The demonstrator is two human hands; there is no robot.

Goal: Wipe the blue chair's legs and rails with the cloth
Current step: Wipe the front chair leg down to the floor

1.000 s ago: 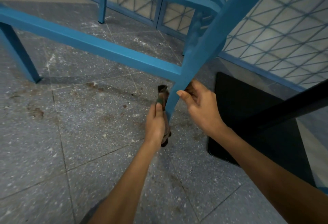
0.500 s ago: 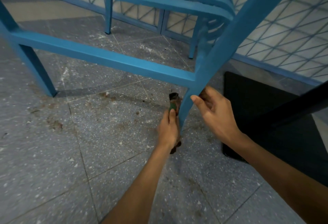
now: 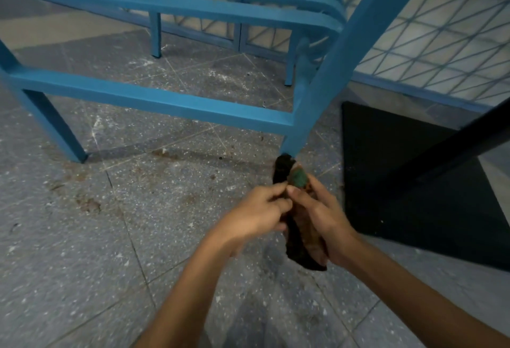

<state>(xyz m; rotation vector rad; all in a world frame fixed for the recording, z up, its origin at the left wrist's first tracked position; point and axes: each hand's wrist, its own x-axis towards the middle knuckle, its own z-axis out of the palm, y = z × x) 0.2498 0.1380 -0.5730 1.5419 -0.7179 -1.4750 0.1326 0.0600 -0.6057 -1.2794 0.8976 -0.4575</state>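
Observation:
The blue chair (image 3: 171, 102) stands on the floor ahead, its low front rail running left to right between two legs. Its near right leg (image 3: 325, 77) slants down to the floor just beyond my hands. A dark brown cloth (image 3: 296, 240) with a green patch hangs between both hands, its top end close to the foot of that leg. My left hand (image 3: 256, 215) pinches the cloth from the left. My right hand (image 3: 323, 215) grips it from the right. Neither hand touches the chair.
A black mat (image 3: 414, 196) lies on the speckled grey floor to the right. A dark bar (image 3: 463, 140) crosses above it. A blue-framed lattice railing (image 3: 441, 30) runs behind the chair. Brown stains mark the tiles at left.
Both hands have come off the chair leg and drawn back toward me. My right hand, which held the leg, now grips the cloth together with my left.

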